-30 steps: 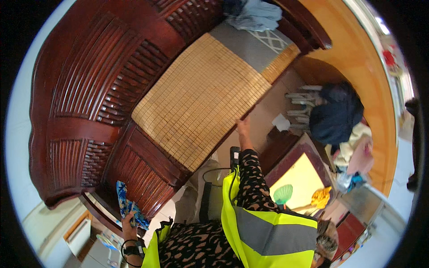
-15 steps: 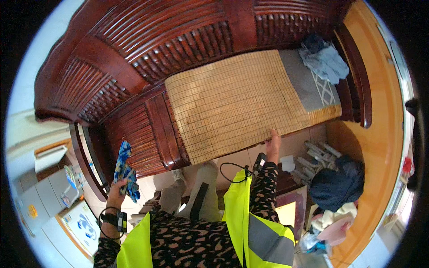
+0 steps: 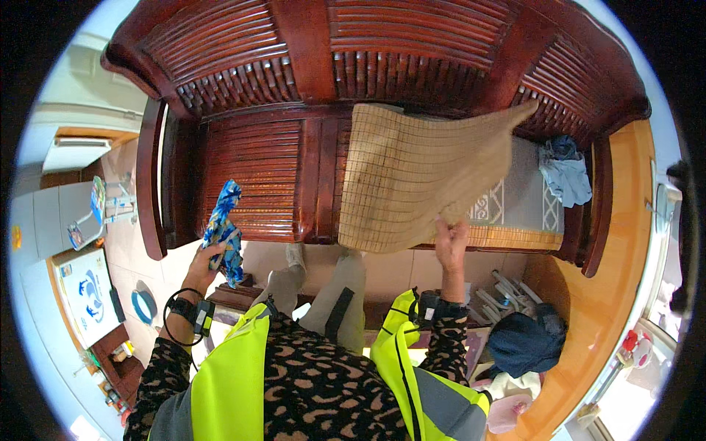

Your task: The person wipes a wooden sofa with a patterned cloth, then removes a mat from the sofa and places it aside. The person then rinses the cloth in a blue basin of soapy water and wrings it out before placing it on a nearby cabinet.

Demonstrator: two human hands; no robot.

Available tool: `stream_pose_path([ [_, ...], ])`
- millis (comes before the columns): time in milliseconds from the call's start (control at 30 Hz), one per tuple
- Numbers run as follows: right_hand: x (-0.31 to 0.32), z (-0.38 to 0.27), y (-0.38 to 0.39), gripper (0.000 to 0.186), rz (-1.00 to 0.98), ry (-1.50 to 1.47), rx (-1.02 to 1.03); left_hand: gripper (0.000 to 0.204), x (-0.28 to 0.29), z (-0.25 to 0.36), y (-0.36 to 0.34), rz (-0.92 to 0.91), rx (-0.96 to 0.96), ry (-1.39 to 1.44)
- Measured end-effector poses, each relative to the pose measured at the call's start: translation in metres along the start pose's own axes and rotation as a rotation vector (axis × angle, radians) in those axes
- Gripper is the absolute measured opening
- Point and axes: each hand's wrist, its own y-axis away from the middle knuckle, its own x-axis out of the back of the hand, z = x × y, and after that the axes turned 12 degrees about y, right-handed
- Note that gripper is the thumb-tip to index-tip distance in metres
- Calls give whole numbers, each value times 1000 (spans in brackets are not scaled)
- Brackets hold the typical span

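My left hand is closed around a crumpled blue patterned cloth, held up in front of the left part of a dark red wooden bench. My right hand grips the front edge of a tan bamboo mat. The mat's right part is lifted and curls up toward the backrest, while its left part hangs near the seat slats. Under the raised side shows a grey seat pad with a white lattice pattern, and a flat strip of bamboo runs along its front edge.
Light blue and dark clothes lie at the bench's right end. Below right are a dark blue cloth heap, grey folded rods and a pink item. A wooden panel stands at right; a blue ring lies on the left floor.
The bamboo mat's right side has risen off the seat pad in my right hand, uncovering more of the lattice. My view has turned; the left hand still holds the cloth.
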Motion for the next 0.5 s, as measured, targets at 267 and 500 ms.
stream_pose_path([
  [267,-151,-111,44,29,-305,309,664,33,118,-3,0,30,-7,138],
  [500,-358,-129,138,57,-801,723,655,50,226,-16,13,49,-16,396],
])
